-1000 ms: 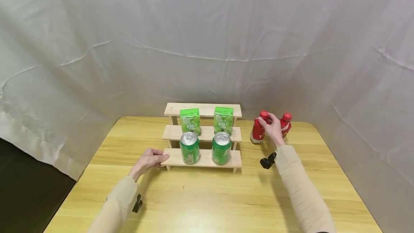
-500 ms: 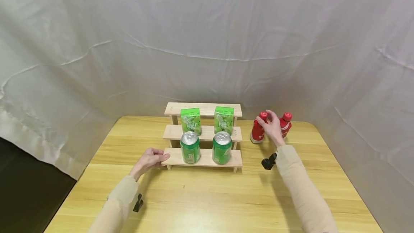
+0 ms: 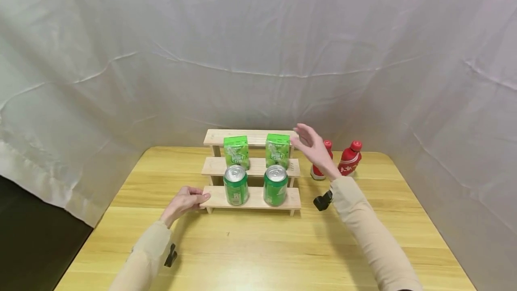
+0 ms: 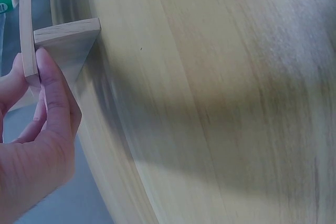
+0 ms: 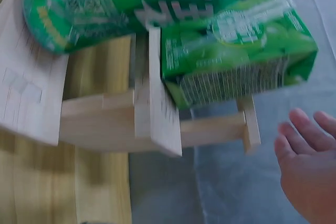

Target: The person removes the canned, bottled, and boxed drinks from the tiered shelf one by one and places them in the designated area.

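In the head view, my left hand [image 3: 186, 201] pinches the left end of the lowest step on a three-step wooden rack [image 3: 256, 196]. The left wrist view shows thumb and fingers on either side of that board [image 4: 27, 24]. My right hand [image 3: 316, 151] is in the air by the right end of the top step, its fingers apart and holding nothing. On the middle step stand two green drink cartons [image 3: 237, 154], [image 3: 277, 152]; on the lowest, two green cans [image 3: 236, 188], [image 3: 276, 188]. One red-labelled bottle [image 3: 317, 173] is partly hidden behind my right hand.
A second red-labelled bottle [image 3: 349, 161] stands right of the first on the wooden table [image 3: 258, 250]. Grey cloth [image 3: 258, 57] hangs closely behind the rack and along both sides.
My right hand has let go of the nearer red bottle's top and moved left toward the rack's top step. That bottle stays in place. My left hand keeps its grip.
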A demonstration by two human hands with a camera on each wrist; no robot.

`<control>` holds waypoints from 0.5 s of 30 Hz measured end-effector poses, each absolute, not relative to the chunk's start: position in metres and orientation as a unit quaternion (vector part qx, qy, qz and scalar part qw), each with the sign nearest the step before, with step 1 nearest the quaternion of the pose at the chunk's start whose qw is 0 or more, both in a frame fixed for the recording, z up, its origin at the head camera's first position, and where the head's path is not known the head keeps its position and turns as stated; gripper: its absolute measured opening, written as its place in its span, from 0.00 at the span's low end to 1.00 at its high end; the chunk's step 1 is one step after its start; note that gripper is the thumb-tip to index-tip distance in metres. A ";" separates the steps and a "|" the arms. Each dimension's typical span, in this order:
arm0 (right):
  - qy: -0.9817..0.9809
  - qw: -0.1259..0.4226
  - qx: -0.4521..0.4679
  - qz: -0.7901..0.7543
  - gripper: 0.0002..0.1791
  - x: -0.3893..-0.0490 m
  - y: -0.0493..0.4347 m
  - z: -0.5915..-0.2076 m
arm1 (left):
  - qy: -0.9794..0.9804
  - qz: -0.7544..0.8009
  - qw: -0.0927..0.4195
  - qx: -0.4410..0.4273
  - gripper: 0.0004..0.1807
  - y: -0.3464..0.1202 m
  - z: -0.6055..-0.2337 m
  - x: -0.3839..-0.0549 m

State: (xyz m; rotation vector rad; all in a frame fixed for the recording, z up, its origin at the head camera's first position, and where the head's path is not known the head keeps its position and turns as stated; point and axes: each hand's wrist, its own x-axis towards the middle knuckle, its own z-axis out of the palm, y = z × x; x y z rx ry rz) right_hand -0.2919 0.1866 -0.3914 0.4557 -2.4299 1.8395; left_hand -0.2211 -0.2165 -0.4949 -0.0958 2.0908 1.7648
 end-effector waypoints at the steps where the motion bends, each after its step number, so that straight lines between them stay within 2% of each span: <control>1: -0.790 0.022 0.157 0.592 0.35 -0.292 0.183 -0.391 | 0.749 0.630 0.200 -0.035 0.19 -0.216 -0.495 -0.221; 8: -0.819 -0.023 0.162 0.550 0.31 -0.293 0.167 -0.391 | 0.754 0.624 0.202 -0.040 0.20 -0.216 -0.496 -0.221; 15: -0.813 -0.020 0.163 0.558 0.27 -0.295 0.158 -0.391 | 0.759 0.621 0.193 -0.037 0.18 -0.216 -0.495 -0.220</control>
